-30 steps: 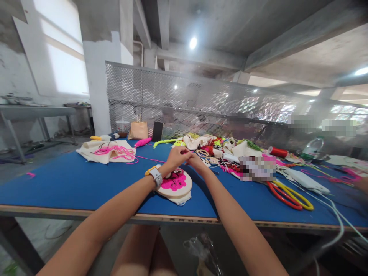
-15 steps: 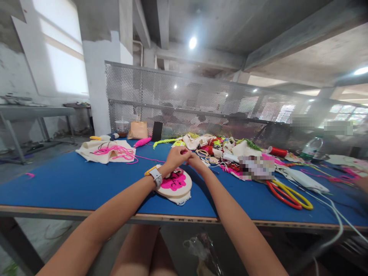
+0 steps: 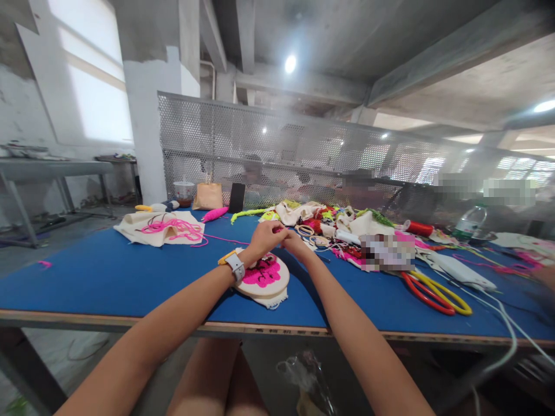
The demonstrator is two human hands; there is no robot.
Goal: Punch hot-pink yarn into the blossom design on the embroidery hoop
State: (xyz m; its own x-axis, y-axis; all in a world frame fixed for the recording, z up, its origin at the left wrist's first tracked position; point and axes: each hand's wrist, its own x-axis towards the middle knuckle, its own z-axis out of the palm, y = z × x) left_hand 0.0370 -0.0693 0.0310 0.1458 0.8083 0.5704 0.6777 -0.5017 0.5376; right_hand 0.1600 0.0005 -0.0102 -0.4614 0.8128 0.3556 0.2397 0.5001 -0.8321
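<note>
Over the far edge of a round embroidery hoop (image 3: 284, 280), my left hand (image 3: 264, 240) and my right hand (image 3: 295, 244) meet with their fingertips pinched together. A strand of pink yarn (image 3: 225, 238) runs from the left up to my left hand, and a bit of dark pink shows between the fingers. What my right fingertips grip is hidden. The hoop lies on the table, holding off-white cloth with a bright pink flower shape and dark branching lines (image 3: 264, 274). My left wrist, with a pale watch (image 3: 235, 267), is above the hoop's left side.
Off-white cloth (image 3: 130, 227) with loose pink yarn lies at left. A pink yarn skein (image 3: 215, 214), paper bag (image 3: 208, 196) and dark phone (image 3: 236, 198) stand behind. To the right are heaped yarns and cloth, red-and-yellow-handled scissors (image 3: 433, 297), a white power strip (image 3: 463, 271) and a bottle (image 3: 470, 222).
</note>
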